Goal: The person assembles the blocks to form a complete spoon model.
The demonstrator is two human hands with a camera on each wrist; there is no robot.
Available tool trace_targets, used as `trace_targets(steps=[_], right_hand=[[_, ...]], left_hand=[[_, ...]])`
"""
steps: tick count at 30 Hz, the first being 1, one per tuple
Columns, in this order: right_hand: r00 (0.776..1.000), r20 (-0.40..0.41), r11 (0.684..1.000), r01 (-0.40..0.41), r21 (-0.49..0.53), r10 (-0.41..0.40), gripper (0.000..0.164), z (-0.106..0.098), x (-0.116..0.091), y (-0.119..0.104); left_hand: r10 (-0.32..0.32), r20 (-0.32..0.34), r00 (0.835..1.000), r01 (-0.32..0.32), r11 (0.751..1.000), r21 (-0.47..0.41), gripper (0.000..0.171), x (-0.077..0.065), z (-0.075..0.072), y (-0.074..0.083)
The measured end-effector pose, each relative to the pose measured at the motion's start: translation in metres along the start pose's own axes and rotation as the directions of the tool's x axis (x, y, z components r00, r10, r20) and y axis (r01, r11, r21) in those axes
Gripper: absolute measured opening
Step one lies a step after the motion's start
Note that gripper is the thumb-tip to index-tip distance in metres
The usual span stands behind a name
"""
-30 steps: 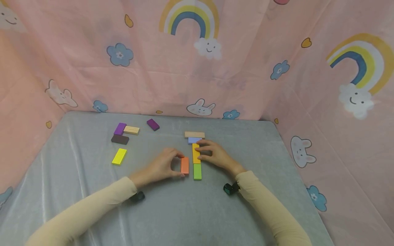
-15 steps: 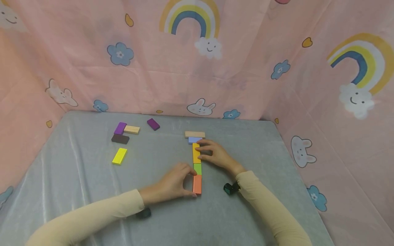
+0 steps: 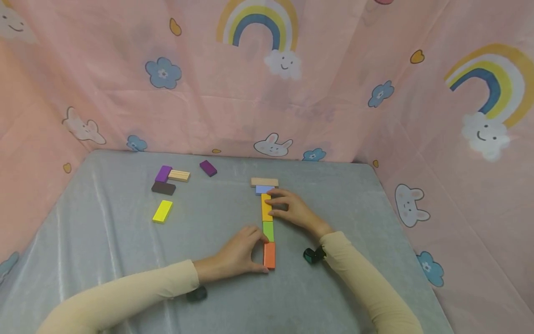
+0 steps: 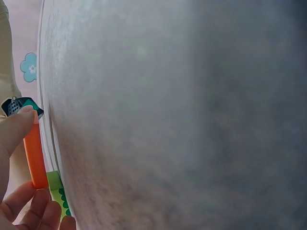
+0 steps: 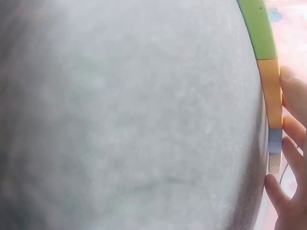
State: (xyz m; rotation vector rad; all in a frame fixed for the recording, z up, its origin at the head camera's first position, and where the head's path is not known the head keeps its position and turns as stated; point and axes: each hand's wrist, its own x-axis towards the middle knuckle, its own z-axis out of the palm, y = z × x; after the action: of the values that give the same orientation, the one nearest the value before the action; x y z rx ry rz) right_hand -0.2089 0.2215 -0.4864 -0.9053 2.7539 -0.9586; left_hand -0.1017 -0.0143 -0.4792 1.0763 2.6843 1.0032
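Observation:
My left hand [image 3: 238, 253] pinches an orange block [image 3: 269, 256] lengthwise, thumb at its near end and fingertips at its far end. The block lines up with a green block [image 3: 268, 231], right at its near end; the left wrist view shows a dark green scalloped pattern on that green block [image 4: 58, 191]. Beyond it lie an amber block [image 3: 265, 204], a blue block [image 3: 262, 190] and a tan block [image 3: 264, 182] set crosswise. My right hand [image 3: 296, 211] rests its fingertips on the amber block, loosely spread, with one finger reaching the blue one.
At the back left, a purple block [image 3: 163, 173], a striped wooden bundle [image 3: 179, 175] and a dark brown block [image 3: 163, 188] lie together. A bright yellow block [image 3: 162, 211] sits nearer, a dark purple block [image 3: 208, 168] farther right. A pink printed curtain [image 3: 200, 111] surrounds the grey table [image 3: 233, 306].
My left hand has carried the orange block right and toward me, from beside the row to the green block's near end. My right hand has stayed in place.

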Motion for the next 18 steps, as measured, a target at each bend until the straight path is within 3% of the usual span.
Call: trace_targets(steps=[18], right_hand=[[1.000,0.002,1.000,-0.017,-0.019,0.017,0.039,0.0015,0.0004,0.0021]], left_hand=[[-0.021,0.018,1.000,0.021,1.000,-0.004,0.063,0.0011,0.0022,-0.0013]])
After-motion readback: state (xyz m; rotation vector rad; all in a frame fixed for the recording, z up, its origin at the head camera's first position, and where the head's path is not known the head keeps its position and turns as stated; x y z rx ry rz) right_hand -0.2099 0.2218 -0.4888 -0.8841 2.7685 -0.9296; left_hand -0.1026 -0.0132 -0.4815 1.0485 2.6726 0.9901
